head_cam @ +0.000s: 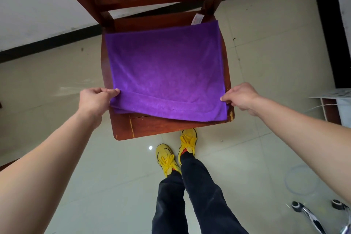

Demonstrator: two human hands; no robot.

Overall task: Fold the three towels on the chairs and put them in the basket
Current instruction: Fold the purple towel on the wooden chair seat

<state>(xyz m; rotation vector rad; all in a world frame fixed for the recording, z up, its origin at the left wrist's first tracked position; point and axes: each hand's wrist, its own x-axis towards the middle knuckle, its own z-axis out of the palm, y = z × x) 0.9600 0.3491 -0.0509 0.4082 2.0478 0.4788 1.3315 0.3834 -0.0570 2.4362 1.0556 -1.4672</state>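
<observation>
A purple towel [163, 66] lies flat on the seat of a brown wooden chair [152, 129], folded over so that layered edges show along its near side. A white label [197, 19] sticks out at its far right corner. My left hand [95, 100] pinches the towel's near left corner. My right hand [239, 97] pinches the near right corner. Both near corners are lifted slightly off the seat. No basket and no other towel is in view.
The chair stands on a pale tiled floor against a white wall with a black skirting. My feet in yellow shoes [176, 154] are just in front of the seat. A chrome chair base with castors [311, 214] sits at the lower right, white furniture [338, 104] at the right edge.
</observation>
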